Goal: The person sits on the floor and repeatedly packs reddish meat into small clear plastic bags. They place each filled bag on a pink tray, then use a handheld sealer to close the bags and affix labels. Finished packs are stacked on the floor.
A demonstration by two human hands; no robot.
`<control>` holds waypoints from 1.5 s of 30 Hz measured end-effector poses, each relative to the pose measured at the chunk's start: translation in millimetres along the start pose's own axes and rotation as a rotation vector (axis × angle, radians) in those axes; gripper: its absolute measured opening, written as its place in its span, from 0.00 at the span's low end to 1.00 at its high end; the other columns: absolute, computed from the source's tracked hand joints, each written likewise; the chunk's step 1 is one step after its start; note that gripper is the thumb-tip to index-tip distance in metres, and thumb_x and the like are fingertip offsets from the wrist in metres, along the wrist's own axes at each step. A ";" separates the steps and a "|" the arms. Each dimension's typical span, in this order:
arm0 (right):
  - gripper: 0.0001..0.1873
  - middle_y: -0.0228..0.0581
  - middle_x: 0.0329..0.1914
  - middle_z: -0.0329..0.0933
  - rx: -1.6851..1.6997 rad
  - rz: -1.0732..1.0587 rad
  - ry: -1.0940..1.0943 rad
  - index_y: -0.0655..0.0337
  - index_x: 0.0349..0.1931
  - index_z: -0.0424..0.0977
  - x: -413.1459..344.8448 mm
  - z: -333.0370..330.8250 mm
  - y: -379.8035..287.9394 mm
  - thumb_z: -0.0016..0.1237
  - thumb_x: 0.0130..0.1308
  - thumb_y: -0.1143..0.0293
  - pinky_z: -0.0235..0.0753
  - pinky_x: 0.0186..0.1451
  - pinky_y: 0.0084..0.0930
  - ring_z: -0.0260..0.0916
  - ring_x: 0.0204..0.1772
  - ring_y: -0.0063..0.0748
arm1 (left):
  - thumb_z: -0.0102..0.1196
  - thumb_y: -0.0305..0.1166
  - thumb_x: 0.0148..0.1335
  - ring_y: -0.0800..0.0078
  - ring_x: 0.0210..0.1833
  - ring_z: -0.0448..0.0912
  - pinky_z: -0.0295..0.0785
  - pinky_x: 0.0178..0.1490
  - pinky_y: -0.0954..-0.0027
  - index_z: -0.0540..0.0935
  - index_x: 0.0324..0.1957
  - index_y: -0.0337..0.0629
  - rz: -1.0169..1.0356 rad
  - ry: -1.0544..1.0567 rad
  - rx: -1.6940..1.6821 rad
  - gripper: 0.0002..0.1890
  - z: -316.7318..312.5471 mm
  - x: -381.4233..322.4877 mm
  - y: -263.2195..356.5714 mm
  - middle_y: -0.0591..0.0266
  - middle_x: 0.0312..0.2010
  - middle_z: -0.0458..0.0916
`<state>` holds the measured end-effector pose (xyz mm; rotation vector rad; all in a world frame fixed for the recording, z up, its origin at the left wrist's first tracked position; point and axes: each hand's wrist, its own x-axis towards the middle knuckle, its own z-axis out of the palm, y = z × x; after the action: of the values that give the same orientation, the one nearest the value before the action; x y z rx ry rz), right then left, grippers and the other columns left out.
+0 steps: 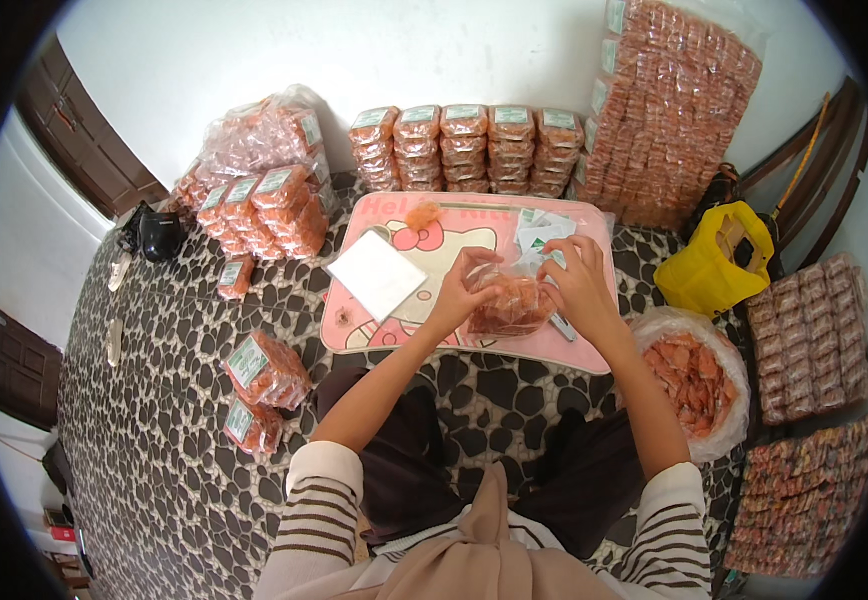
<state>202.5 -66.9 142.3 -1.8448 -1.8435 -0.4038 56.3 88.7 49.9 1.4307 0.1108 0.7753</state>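
Note:
A clear plastic bag of orange-brown snack pieces rests on the pink low table. My left hand grips the bag's upper left side, and my right hand grips its upper right side near the mouth. Behind my right hand lie printed green-and-white labels. A stapler or similar small tool, partly hidden, pokes out beside the bag at the lower right. To the left, a white rectangular sheet or pad lies over the table's edge. One loose orange piece sits near the far edge.
Stacked labelled packs line the wall; more stand at left. Labelled packs lie on the pebble-patterned floor by my left leg. At right are an open plastic sack of orange pieces, a yellow bag and bundled packs.

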 end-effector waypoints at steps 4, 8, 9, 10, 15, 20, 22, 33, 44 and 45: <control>0.10 0.35 0.51 0.68 -0.020 -0.069 0.040 0.60 0.32 0.72 2.2 -10.4 -2.3 0.55 0.48 0.75 0.60 0.60 0.41 0.58 0.58 0.44 | 0.75 0.40 0.39 0.61 0.59 0.69 0.61 0.65 0.63 0.53 0.65 0.41 -0.050 -0.164 0.196 0.54 -7.2 -2.8 -0.5 0.52 0.55 0.67; 0.06 0.42 0.43 0.73 0.293 0.002 -0.110 0.64 0.31 0.72 9.0 -28.5 -5.5 0.51 0.53 0.74 0.68 0.51 0.36 0.68 0.49 0.45 | 0.77 0.38 0.36 0.61 0.60 0.67 0.64 0.63 0.62 0.50 0.67 0.43 -0.107 -0.147 0.274 0.59 -10.4 -6.6 -4.1 0.50 0.55 0.67; 0.05 0.43 0.40 0.74 0.386 0.123 -0.156 0.66 0.31 0.72 13.0 -32.6 -6.0 0.50 0.55 0.74 0.69 0.48 0.35 0.70 0.46 0.46 | 0.77 0.37 0.36 0.61 0.60 0.67 0.65 0.63 0.62 0.50 0.67 0.44 -0.106 -0.143 0.286 0.59 -10.5 -7.2 -4.8 0.50 0.55 0.67; 0.06 0.45 0.37 0.75 0.481 0.257 -0.216 0.67 0.31 0.73 18.0 -35.4 -6.3 0.48 0.56 0.73 0.71 0.45 0.35 0.72 0.43 0.46 | 0.77 0.36 0.35 0.61 0.60 0.67 0.66 0.62 0.62 0.50 0.67 0.44 -0.111 -0.133 0.299 0.59 -10.2 -7.6 -5.4 0.50 0.55 0.67; 0.06 0.51 0.30 0.78 0.080 0.123 -0.457 0.67 0.30 0.77 61.9 -13.3 -5.9 0.48 0.55 0.74 0.76 0.40 0.36 0.77 0.38 0.49 | 0.76 0.33 0.36 0.61 0.58 0.69 0.68 0.60 0.63 0.49 0.68 0.46 -0.091 -0.117 0.298 0.59 -5.1 -9.1 -5.6 0.50 0.55 0.66; 0.07 0.49 0.33 0.79 -0.244 0.219 -0.750 0.65 0.30 0.80 70.3 19.5 -10.8 0.53 0.50 0.75 0.80 0.41 0.35 0.79 0.43 0.47 | 0.76 0.31 0.37 0.62 0.59 0.68 0.68 0.60 0.63 0.48 0.68 0.47 -0.131 -0.120 0.225 0.58 -2.4 -8.4 -5.6 0.52 0.55 0.65; 0.07 0.50 0.34 0.79 -0.189 0.260 -0.764 0.65 0.31 0.80 69.1 24.4 -7.0 0.53 0.51 0.75 0.80 0.41 0.35 0.79 0.41 0.47 | 0.75 0.29 0.38 0.62 0.61 0.66 0.68 0.61 0.63 0.47 0.68 0.48 -0.100 -0.145 0.308 0.58 -3.0 -7.9 -5.6 0.54 0.56 0.65; 0.08 0.55 0.34 0.79 -0.189 0.224 -0.598 0.66 0.31 0.80 50.1 68.9 15.3 0.50 0.53 0.73 0.79 0.40 0.38 0.79 0.40 0.50 | 0.75 0.32 0.39 0.62 0.60 0.67 0.64 0.64 0.62 0.49 0.68 0.47 -0.060 -0.143 0.331 0.56 -3.1 -9.4 -9.0 0.53 0.54 0.68; 0.09 0.53 0.36 0.79 0.241 0.258 -0.734 0.64 0.34 0.79 65.3 0.1 24.0 0.52 0.52 0.72 0.75 0.47 0.38 0.77 0.40 0.49 | 0.74 0.32 0.40 0.62 0.58 0.70 0.66 0.62 0.63 0.48 0.68 0.47 -0.053 -0.153 0.274 0.56 -13.3 -7.5 -7.6 0.53 0.53 0.69; 0.09 0.52 0.36 0.79 0.191 0.184 -0.782 0.63 0.34 0.79 62.2 -6.7 21.5 0.51 0.53 0.71 0.73 0.49 0.37 0.76 0.41 0.48 | 0.74 0.30 0.41 0.63 0.58 0.69 0.67 0.62 0.63 0.47 0.68 0.47 -0.060 -0.170 0.283 0.56 -15.7 -6.6 -6.3 0.53 0.53 0.68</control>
<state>227.2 -17.3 178.4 -2.1783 -2.0365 0.6306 45.9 98.7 38.8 1.7481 0.1352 0.6022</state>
